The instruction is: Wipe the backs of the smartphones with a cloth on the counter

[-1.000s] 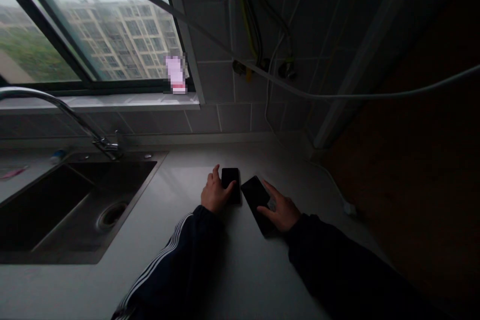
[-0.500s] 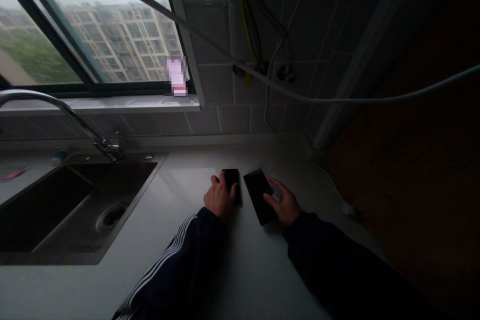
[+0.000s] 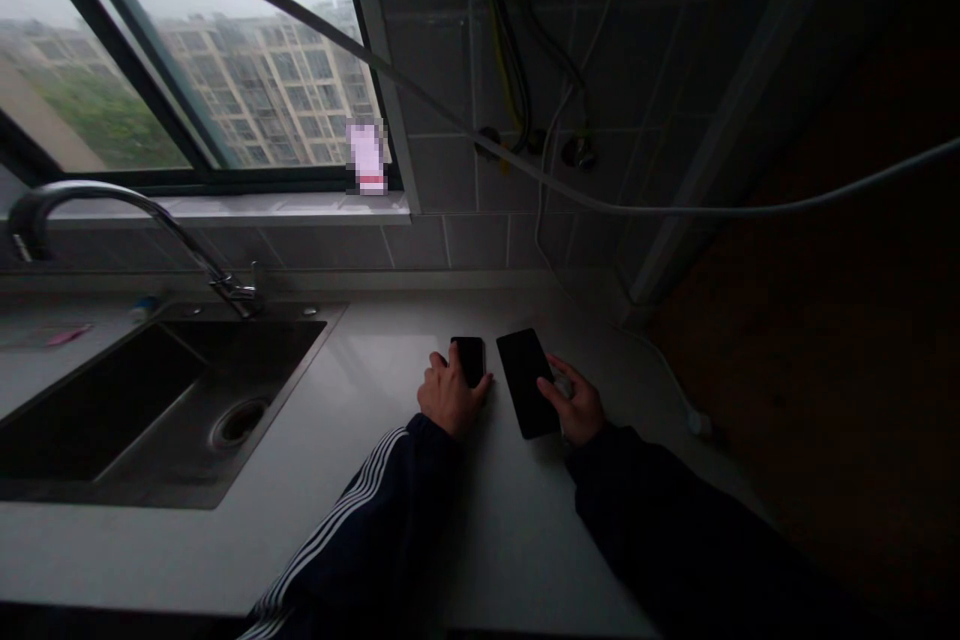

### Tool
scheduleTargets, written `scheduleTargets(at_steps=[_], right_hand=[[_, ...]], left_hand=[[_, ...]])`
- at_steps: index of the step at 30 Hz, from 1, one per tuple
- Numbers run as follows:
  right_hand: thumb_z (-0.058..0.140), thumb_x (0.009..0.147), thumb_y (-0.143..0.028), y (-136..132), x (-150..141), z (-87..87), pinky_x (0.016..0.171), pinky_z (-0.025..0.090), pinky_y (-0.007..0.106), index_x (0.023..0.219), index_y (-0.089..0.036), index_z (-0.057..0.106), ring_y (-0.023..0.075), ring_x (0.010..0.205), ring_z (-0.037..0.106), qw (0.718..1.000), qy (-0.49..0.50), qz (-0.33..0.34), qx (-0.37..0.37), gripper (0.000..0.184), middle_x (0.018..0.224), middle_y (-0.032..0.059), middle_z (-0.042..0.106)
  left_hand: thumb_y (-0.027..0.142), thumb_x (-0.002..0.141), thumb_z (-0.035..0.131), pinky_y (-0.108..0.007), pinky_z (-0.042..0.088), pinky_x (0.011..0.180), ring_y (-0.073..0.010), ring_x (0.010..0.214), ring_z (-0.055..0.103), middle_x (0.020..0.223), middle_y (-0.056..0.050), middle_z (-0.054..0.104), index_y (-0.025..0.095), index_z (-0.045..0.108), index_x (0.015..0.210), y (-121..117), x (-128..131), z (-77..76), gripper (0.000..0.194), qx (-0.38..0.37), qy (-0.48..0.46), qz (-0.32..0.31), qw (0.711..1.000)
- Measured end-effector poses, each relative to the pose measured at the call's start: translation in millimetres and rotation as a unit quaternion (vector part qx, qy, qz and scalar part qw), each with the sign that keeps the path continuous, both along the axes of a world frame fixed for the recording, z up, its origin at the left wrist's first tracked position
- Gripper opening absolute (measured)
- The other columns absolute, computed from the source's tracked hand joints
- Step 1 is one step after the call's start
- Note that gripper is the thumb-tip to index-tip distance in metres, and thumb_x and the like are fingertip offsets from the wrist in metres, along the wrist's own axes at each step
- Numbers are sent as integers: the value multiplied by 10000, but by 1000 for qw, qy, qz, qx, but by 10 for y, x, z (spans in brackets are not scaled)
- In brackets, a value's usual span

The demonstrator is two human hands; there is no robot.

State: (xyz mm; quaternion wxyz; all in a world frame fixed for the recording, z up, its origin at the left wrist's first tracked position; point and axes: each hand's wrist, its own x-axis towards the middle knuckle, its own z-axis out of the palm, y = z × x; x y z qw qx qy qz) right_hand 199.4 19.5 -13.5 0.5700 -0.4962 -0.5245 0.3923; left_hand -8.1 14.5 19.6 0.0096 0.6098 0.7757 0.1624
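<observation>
A black smartphone (image 3: 471, 358) lies on the pale counter, partly covered by my left hand (image 3: 450, 395). That hand spans it, index finger along its left edge and thumb at its right edge. Just to the right, my right hand (image 3: 579, 407) holds a second, larger black slab like a phone (image 3: 525, 380), thumb on its front and fingers behind. It is tilted a little above the counter. A small whitish thing (image 3: 562, 384) shows between the right thumb and fingers; I cannot make out what it is.
On the left a steel sink (image 3: 274, 400) is set into the counter (image 3: 337, 540), with a chrome faucet (image 3: 240, 295) behind it. A white cable (image 3: 675, 211) crosses in front of the tiled wall. A plug-like white piece (image 3: 699, 423) lies near the counter's right edge.
My left thumb has moved off the smartphone's face to its right edge. The slab in my right hand has shifted slightly up. The whole view has moved a little.
</observation>
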Motion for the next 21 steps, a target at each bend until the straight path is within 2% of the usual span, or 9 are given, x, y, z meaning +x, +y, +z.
scheduleTargets(at_steps=[8,10,12,13,15,17,19,21], right_hand=[[797,699,-543,32,12,-16,995,511,500,1202,-145,696,330,1093,685,999,31,-5,-23,649,1141,169,748],[800,694,-551,33,12,-18,1009,502,501,1199,-152,696,330,1118,674,999,40,-3,-28,652,1161,164,743],[803,686,-563,36,14,-17,1033,483,516,1199,-152,694,337,1142,663,998,48,-3,-34,665,1192,165,730],[803,685,-569,37,15,-13,1035,479,524,1202,-150,691,340,1141,663,998,52,-1,-38,675,1195,168,728],[797,691,-581,33,14,5,1015,493,526,1220,-149,681,339,1109,679,997,61,9,-46,693,1182,168,732],[785,703,-593,17,4,34,977,523,504,1240,-155,670,325,1063,699,996,70,27,-50,702,1165,156,740],[776,711,-602,-13,-19,65,939,548,482,1252,-160,666,313,1017,714,995,75,48,-54,707,1131,144,753],[768,715,-609,-49,-52,88,921,554,476,1246,-156,675,309,990,720,994,67,69,-58,704,1088,136,763]], left_hand=[[637,845,588,-440,479,811,-364,1063,581,1151,-187,567,152,416,1489,2,-20,30,825,19,5,-7,1000],[602,866,585,-465,478,841,-369,1075,574,1177,-199,568,141,462,1454,13,-38,28,758,61,-27,-22,997],[527,919,548,-460,467,918,-337,1117,568,1213,-186,574,158,552,1357,-2,-12,23,573,141,-111,-86,980],[483,948,522,-438,461,954,-307,1132,570,1229,-170,578,174,584,1305,-27,26,17,477,186,-177,-129,958],[415,990,474,-379,458,991,-241,1135,587,1257,-136,584,204,595,1266,-109,158,-5,368,260,-344,-210,877],[413,996,483,-378,442,1034,-226,1178,585,1376,-131,539,236,497,1401,-213,335,-41,442,281,-510,-211,785],[437,977,534,-382,391,1107,-230,1271,551,1496,-112,472,276,362,1520,-295,500,-77,592,226,-661,-182,692],[496,953,554,-391,407,1103,-261,1285,559,1477,-115,520,246,387,1526,-321,604,-103,647,92,-801,-155,571]])
